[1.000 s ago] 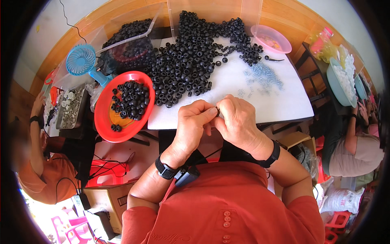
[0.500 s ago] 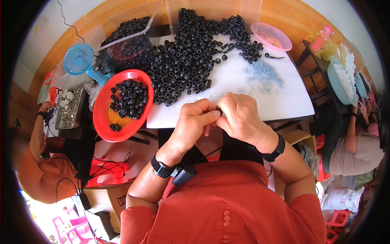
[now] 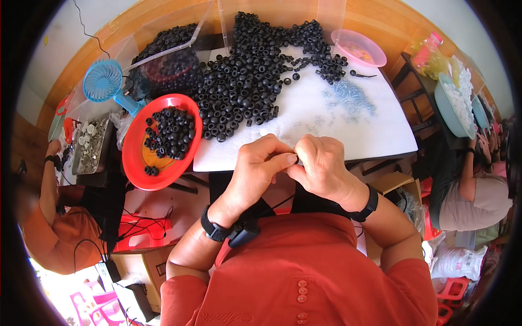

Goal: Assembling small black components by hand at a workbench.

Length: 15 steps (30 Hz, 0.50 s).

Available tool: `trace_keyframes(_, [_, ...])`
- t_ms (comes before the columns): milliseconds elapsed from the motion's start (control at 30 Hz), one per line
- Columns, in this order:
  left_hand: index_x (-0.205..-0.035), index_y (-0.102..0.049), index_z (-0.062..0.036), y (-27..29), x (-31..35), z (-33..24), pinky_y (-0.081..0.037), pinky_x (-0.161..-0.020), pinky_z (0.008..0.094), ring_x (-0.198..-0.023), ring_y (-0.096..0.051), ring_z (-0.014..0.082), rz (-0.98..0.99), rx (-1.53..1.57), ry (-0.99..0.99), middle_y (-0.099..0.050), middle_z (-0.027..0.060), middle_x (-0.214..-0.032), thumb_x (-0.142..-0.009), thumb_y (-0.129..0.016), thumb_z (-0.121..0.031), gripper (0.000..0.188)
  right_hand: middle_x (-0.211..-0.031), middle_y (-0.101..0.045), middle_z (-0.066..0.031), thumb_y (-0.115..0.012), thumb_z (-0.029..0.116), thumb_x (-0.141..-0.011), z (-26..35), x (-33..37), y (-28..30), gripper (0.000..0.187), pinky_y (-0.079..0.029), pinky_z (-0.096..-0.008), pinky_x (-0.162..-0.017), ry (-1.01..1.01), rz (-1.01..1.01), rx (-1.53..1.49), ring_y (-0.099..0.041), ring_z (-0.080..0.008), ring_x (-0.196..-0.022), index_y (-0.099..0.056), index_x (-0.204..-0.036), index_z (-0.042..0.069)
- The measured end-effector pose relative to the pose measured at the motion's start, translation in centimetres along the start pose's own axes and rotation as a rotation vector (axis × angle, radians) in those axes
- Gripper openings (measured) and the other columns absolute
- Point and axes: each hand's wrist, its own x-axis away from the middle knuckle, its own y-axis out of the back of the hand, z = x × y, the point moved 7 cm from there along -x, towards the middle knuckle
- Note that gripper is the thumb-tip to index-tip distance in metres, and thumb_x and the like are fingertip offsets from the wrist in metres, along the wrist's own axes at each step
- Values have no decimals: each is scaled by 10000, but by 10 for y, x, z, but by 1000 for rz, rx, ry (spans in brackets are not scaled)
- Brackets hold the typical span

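Observation:
My left hand (image 3: pixel 256 164) and my right hand (image 3: pixel 324 165) meet just off the front edge of the white-topped table. Between their fingertips they pinch a small black part (image 3: pixel 296 158), mostly hidden by the thumbs and fingers. It looks like the loose hollow black pieces (image 3: pixel 239 87) heaped on the table, round and bead-like with a hole. To the right of that heap lies a scatter of tiny translucent bluish pieces (image 3: pixel 350 98). A red oval basin (image 3: pixel 132 157), left of my hands, holds more round black pieces.
At the back left, a clear plastic bin (image 3: pixel 168 54) is full of black pieces, with a blue fan (image 3: pixel 103 80) beside it. A pink bowl (image 3: pixel 375 57) stands at the far right corner. Other people sit at both sides, near a metal tray (image 3: pixel 93 146) and a teal basin (image 3: pixel 451 108).
Both hands stay together, and less of the small black part shows between the fingertips. My left wrist has turned slightly. The whole view has shifted a little.

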Motion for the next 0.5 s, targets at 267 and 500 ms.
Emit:
trace_keyframes(267, [-918,-692,14,9,22,-16,-437,-599,257,-665,-546,100,-207,-193,-319,-608,47,-786,-884,-699,-30,55,-649,-500,-78,-783,151,-678,-4,3,7,368,-410,-383,-455,-87,46,-56,-541,-275,-500,-447,-803,71])
trace_keyframes(500, [-890,-694,22,-12,18,-1,-394,-510,215,-567,-516,64,23,274,160,-633,38,-719,-945,-669,-127,161,-642,-501,-84,-788,117,-701,8,-1,14,295,-374,-370,-460,12,-69,-112,-499,-268,-490,-524,-808,41])
